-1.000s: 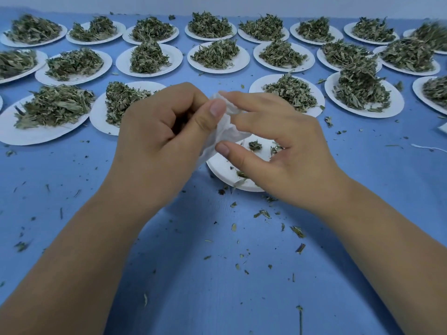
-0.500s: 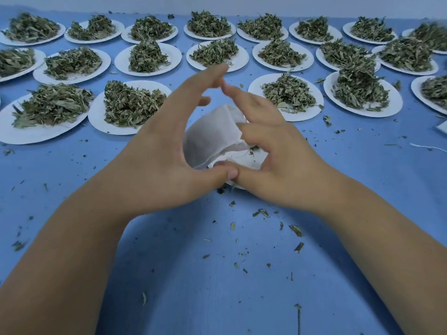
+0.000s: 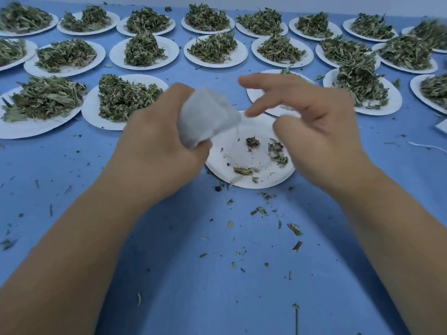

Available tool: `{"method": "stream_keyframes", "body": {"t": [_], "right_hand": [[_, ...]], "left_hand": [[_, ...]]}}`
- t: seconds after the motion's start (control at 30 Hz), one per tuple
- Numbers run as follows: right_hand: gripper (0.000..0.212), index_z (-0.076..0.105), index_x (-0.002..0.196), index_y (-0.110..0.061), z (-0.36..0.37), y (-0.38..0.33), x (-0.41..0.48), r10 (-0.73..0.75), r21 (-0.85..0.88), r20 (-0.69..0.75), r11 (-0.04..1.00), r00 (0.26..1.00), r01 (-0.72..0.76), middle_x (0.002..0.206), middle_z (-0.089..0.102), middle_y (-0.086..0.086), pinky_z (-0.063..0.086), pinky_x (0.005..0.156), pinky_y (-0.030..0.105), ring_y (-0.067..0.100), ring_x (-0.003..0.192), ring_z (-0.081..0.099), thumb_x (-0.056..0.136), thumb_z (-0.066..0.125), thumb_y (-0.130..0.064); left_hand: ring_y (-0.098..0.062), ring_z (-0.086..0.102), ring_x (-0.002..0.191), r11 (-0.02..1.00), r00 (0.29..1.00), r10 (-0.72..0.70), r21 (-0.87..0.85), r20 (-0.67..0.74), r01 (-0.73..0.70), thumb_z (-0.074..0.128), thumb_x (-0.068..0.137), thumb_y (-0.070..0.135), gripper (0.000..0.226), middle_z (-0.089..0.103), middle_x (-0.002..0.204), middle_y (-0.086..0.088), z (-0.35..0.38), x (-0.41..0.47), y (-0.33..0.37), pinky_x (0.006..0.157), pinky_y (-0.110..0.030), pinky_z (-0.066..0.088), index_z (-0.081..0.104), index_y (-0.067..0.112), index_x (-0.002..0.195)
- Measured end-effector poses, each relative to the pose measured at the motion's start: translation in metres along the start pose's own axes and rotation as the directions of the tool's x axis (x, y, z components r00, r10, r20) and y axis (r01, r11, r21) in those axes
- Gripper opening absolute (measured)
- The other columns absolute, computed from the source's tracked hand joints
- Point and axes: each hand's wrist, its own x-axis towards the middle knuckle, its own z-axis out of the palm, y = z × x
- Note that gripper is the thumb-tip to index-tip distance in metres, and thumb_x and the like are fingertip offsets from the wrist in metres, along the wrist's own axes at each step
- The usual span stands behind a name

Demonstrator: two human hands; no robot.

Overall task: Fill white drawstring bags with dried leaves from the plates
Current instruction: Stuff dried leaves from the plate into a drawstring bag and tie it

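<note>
My left hand (image 3: pixel 154 146) grips a white drawstring bag (image 3: pixel 205 117), bunched in its fist above the left rim of a white plate (image 3: pixel 251 177). That plate holds only a few scraps of dried leaves (image 3: pixel 252 142). A thin string hangs from the bag's right corner. My right hand (image 3: pixel 316 136) hovers over the plate's right side, fingers loosely spread toward the bag, touching nothing that I can see. It hides part of another plate (image 3: pixel 256 95) behind it.
Several white plates heaped with dried leaves (image 3: pixel 121 97) fill the blue table (image 3: pixel 217 286) in rows from the middle to the far edge. Leaf crumbs litter the cloth near me. A loose white string (image 3: pixel 425 146) lies at the right.
The hands have come apart. My right hand has let go of the bag and drawn right; my left hand now holds the bag alone, bunched up.
</note>
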Motion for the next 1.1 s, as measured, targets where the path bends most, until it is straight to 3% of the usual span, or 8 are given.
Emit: {"method": "stream_keyframes", "body": {"t": [0.1,0.2,0.33,0.43,0.53,0.7,0.87,1.1], "right_hand": [[0.024,0.076,0.097,-0.018,-0.008,0.010,0.005,0.093,-0.190,-0.052,0.976,0.994,-0.102,0.110,0.073,-0.011,0.049,0.100,0.033,0.002,0.110,0.063,0.088,0.054,-0.024],[0.045,0.063,0.130,-0.024,-0.003,0.016,0.001,0.221,-0.472,0.263,0.879,0.939,-0.074,0.132,0.062,-0.011,0.039,0.101,0.024,0.005,0.124,0.051,0.100,0.050,-0.055],[0.082,0.033,0.155,-0.035,0.015,0.013,-0.008,0.389,-0.626,0.470,0.780,0.792,-0.012,0.166,0.026,-0.009,0.023,0.121,0.038,0.015,0.154,0.019,0.089,0.027,-0.082],[0.087,0.030,0.158,-0.030,0.023,0.009,-0.009,0.366,-0.570,0.535,0.821,0.762,0.006,0.170,0.015,-0.006,0.014,0.124,0.033,0.014,0.156,0.011,0.086,0.029,-0.081],[0.071,0.046,0.150,-0.024,0.023,0.005,-0.006,0.270,-0.458,0.601,0.888,0.753,0.047,0.160,0.039,-0.007,0.035,0.114,0.026,0.011,0.138,0.044,0.093,0.049,-0.066],[0.043,0.072,0.117,-0.020,0.013,0.001,-0.005,0.011,-0.508,0.253,0.852,0.967,0.123,0.109,0.073,-0.005,0.050,0.088,0.036,0.015,0.101,0.063,0.095,0.057,-0.053],[0.085,0.043,0.148,-0.029,0.025,-0.003,-0.017,0.295,-0.703,0.408,0.706,0.864,0.091,0.160,0.035,0.002,0.034,0.117,0.044,0.023,0.150,0.028,0.086,0.026,-0.084],[0.051,0.062,0.131,-0.021,0.032,0.008,-0.026,0.204,-0.549,0.429,0.833,0.880,0.075,0.141,0.060,-0.003,0.051,0.096,0.042,0.020,0.124,0.060,0.097,0.051,-0.059]], "left_hand": [[0.013,0.054,0.086,0.983,0.977,-0.116,-0.162,-0.181,0.087,0.073,0.075,0.040,0.044,0.057,0.095,0.027,-0.006,0.004,-0.002,0.060,-0.007,0.042,0.052,0.042,0.114],[-0.007,0.052,0.086,0.973,0.935,-0.182,-0.192,-0.303,0.127,0.070,0.075,0.037,0.049,0.054,0.098,0.022,-0.007,0.007,-0.004,0.062,-0.017,0.040,0.050,0.037,0.120],[-0.010,0.040,0.079,0.985,0.921,-0.171,-0.071,-0.351,0.156,0.063,0.079,0.036,0.045,0.047,0.085,0.020,-0.001,0.004,-0.004,0.054,-0.025,0.033,0.044,0.033,0.120],[-0.010,0.039,0.078,0.990,0.935,-0.142,-0.048,-0.326,0.133,0.061,0.078,0.033,0.046,0.049,0.084,0.017,0.005,0.002,0.001,0.054,-0.027,0.035,0.044,0.030,0.120],[-0.016,0.050,0.079,0.996,0.969,-0.091,-0.032,-0.229,0.086,0.061,0.076,0.029,0.048,0.056,0.093,0.012,0.014,-0.003,0.009,0.062,-0.034,0.044,0.047,0.030,0.121],[-0.022,0.056,0.082,0.995,0.978,-0.096,-0.042,-0.183,0.090,0.060,0.074,0.030,0.049,0.059,0.098,0.011,0.019,0.000,0.005,0.065,-0.034,0.045,0.047,0.031,0.121],[-0.019,0.056,0.084,0.992,0.983,-0.118,-0.062,-0.139,0.110,0.058,0.071,0.030,0.052,0.058,0.093,0.013,0.022,0.000,0.004,0.069,-0.033,0.043,0.048,0.030,0.122],[-0.019,0.056,0.084,0.988,0.984,-0.135,-0.086,-0.118,0.126,0.058,0.071,0.027,0.050,0.056,0.093,0.014,0.024,0.000,0.001,0.067,-0.034,0.046,0.048,0.033,0.119]]}}
